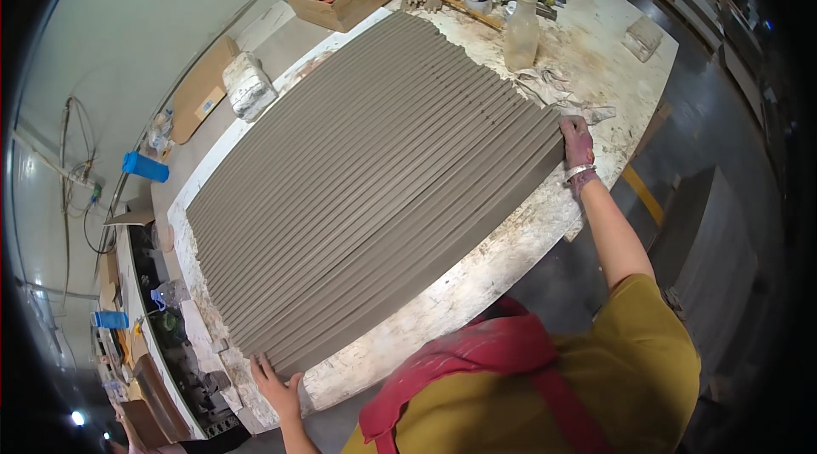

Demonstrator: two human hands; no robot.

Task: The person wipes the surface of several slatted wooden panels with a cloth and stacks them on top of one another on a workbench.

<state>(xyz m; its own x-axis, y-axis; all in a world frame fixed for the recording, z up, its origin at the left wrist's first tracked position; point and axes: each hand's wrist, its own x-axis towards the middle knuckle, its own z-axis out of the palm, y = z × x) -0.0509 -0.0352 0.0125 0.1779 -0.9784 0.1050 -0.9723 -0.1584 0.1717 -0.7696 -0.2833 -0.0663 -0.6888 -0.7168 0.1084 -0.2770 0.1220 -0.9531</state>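
Observation:
Many long grey-brown strips (pixel 366 173) lie side by side in a wide ridged block, their far ends uneven at the right. My left hand (pixel 277 388) touches the near left end of the block, fingers spread and thumb apart on the front side. At the opposite end, my right hand (pixel 579 143), in a purple-stained glove with a pale band at the wrist, has its fingers curled over the end of the front strips. Its thumb is hidden. Beneath the block is a stained white table (pixel 502 258).
A cardboard box (pixel 345 5) with cloths stands at the far edge beside a wrapped white block (pixel 248 86). Right of it are a cloudy bottle (pixel 522 33), a wooden stick (pixel 451 3), crumpled rags (pixel 553 90) and a clear block (pixel 642 38). A blue bottle (pixel 145 166) stands left.

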